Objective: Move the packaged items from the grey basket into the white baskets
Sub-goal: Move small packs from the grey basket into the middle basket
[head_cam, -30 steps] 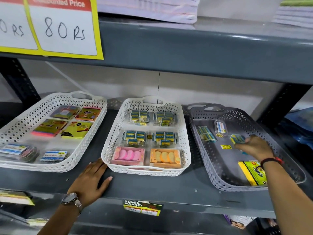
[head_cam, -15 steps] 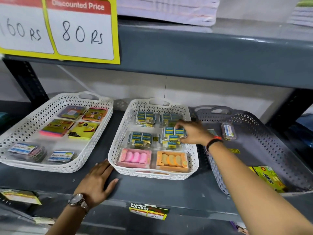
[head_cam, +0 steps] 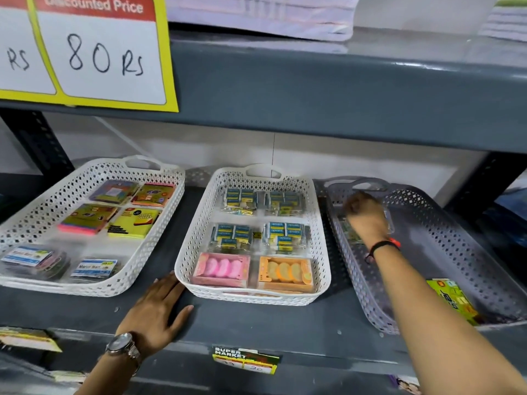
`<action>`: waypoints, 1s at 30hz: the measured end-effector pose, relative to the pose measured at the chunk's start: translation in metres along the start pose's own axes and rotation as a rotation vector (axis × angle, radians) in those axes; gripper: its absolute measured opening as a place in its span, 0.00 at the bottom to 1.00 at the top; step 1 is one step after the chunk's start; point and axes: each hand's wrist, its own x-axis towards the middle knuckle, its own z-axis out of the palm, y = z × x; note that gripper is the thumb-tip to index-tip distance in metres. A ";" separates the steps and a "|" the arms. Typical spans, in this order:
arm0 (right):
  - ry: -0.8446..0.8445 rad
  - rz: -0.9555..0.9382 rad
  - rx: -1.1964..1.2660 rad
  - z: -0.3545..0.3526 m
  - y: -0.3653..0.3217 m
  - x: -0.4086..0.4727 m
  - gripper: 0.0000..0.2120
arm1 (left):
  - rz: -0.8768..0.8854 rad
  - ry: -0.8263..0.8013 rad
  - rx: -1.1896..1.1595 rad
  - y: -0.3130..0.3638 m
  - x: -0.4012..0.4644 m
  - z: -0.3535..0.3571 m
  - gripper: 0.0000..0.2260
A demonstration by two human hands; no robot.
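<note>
The grey basket (head_cam: 462, 223) stands at the right of the shelf. My right hand (head_cam: 366, 216) is inside its far left corner, fingers curled down over small clear eraser packets (head_cam: 351, 233); motion blur hides whether it grips one. A yellow-green packet (head_cam: 453, 300) lies at the basket's near end. The middle white basket (head_cam: 323, 252) holds rows of blue eraser packets (head_cam: 285, 233), a pink box (head_cam: 222, 269) and an orange box (head_cam: 285, 273). The left white basket (head_cam: 42, 201) holds sticky-note pads and card packs. My left hand (head_cam: 158, 310) lies flat and open on the shelf board.
The upper shelf beam (head_cam: 342, 89) hangs low over the baskets, with a yellow price sign (head_cam: 94, 52) on it. A supermarket label (head_cam: 245, 360) sticks to the shelf's front edge. A dark upright post (head_cam: 484, 181) stands behind the grey basket.
My right hand left the blue eraser packets in the middle white basket and swung right into the grey basket's far left corner. My left hand stayed flat on the shelf.
</note>
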 end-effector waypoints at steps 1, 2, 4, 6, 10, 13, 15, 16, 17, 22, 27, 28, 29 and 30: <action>-0.016 0.079 -0.049 0.001 0.015 0.002 0.08 | 0.006 0.008 0.003 -0.001 0.000 0.001 0.33; -0.074 0.150 -0.108 0.004 0.027 0.002 0.10 | 0.009 0.017 0.006 -0.002 0.000 0.002 0.33; -0.195 0.227 -0.196 0.014 0.038 -0.003 0.12 | 0.011 0.031 0.014 -0.002 0.000 0.001 0.33; -0.180 0.233 -0.239 0.023 0.038 -0.008 0.09 | 0.014 0.025 0.027 -0.001 -0.001 0.000 0.33; -0.086 0.245 -0.356 0.032 0.033 -0.006 0.13 | 0.023 0.012 0.032 -0.002 -0.002 0.001 0.33; -0.099 0.254 -0.301 0.032 0.032 -0.004 0.12 | 0.038 0.030 0.031 -0.002 -0.001 0.001 0.33; -0.130 0.278 -0.208 0.031 0.033 -0.003 0.07 | 0.047 0.044 0.042 0.000 -0.001 0.000 0.33; -0.133 0.317 -0.150 0.031 0.034 -0.001 0.08 | 0.048 0.048 0.043 0.000 -0.001 0.000 0.33; -0.125 0.361 -0.093 0.028 0.032 -0.001 0.10 | 0.049 0.048 0.043 0.000 -0.001 0.000 0.33; -0.095 0.339 0.620 -0.004 -0.010 -0.005 0.09 | 0.064 0.058 0.052 -0.002 0.000 0.003 0.33; -0.194 -0.277 0.204 0.002 -0.070 -0.016 0.10 | 0.065 0.070 0.060 -0.001 0.000 0.003 0.33; -0.218 -0.354 0.124 0.008 -0.084 -0.021 0.14 | 0.062 0.067 0.060 -0.002 0.000 0.003 0.34; -0.258 -0.445 0.102 0.015 -0.096 -0.026 0.18 | 0.060 0.058 0.061 -0.002 0.000 0.004 0.34; -0.318 -0.484 0.096 0.025 -0.105 -0.028 0.22 | 0.057 0.047 0.062 -0.004 0.000 0.005 0.34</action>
